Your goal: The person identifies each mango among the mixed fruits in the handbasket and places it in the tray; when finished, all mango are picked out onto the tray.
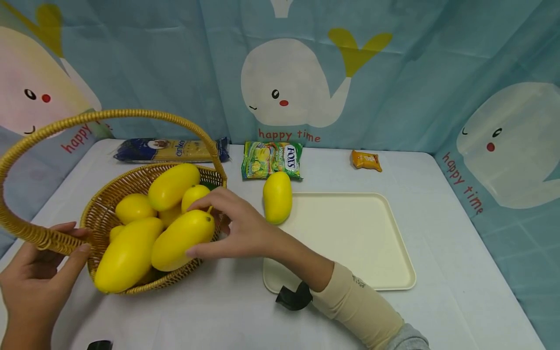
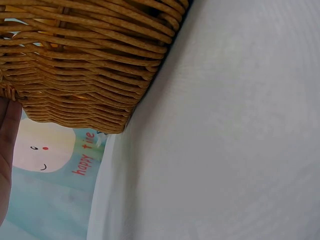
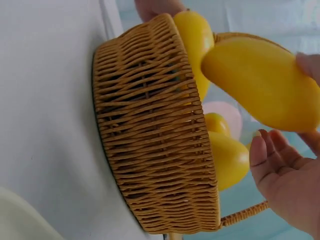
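A wicker basket (image 1: 98, 214) with a tall arched handle stands on the left, holding several yellow fruits. My left hand (image 1: 45, 274) grips it where the handle meets the rim, thumb on the near side. Between the thumb and fingers of my right hand (image 1: 238, 228) is a yellow mango (image 1: 181, 243), which the right wrist view shows lifted at the basket's mouth. Beside it in the basket lie a larger mango (image 1: 129, 255), another mango (image 1: 174, 186) at the back and a lemon-like fruit (image 1: 135, 208). One more mango (image 1: 277, 197) lies at the tray's far left corner.
A cream tray (image 1: 345, 243) lies right of the basket. Along the back are a blue pasta packet (image 1: 175, 150), a green Fox's candy bag (image 1: 262, 160) and a small orange packet (image 1: 366, 160). A black strip (image 1: 294, 297) lies by the tray's front edge. A whale-print curtain (image 1: 407, 107) hangs behind.
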`<state>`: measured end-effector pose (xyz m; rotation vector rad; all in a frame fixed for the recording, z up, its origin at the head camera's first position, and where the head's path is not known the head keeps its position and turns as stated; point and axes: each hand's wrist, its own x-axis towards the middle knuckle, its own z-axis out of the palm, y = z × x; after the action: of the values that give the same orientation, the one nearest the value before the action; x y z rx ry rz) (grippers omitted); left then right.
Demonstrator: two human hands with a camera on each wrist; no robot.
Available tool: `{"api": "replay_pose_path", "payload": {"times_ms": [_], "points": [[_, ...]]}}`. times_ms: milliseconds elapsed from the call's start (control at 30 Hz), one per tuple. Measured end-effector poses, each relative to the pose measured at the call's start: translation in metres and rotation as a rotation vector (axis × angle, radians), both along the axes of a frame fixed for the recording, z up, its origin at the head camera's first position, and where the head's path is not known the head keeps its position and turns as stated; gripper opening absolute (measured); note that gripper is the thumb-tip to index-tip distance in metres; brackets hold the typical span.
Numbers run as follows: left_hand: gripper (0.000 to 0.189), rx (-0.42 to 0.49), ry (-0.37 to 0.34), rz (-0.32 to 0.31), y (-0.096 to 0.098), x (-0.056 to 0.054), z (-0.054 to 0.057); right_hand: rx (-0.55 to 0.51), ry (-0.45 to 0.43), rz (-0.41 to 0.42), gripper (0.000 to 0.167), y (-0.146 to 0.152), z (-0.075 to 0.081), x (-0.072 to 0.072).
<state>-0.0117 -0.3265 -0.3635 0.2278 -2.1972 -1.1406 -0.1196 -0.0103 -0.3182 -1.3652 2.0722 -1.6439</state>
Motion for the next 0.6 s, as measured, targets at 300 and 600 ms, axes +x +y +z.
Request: {"api": "replay_pose_path", "payload": {"times_ms": [300,600], "points": [[0.049,-0.015,0.001,-0.010,-0.001,0.000,0.000,-0.221,-0.082,-0.108,0.065,0.003,0.002,-0.005],[0.048,-0.019,0.001,-0.007,0.001,0.000,0.001,-0.220,0.069,-0.265,0.060,0.008,0.004,-0.013]]}}
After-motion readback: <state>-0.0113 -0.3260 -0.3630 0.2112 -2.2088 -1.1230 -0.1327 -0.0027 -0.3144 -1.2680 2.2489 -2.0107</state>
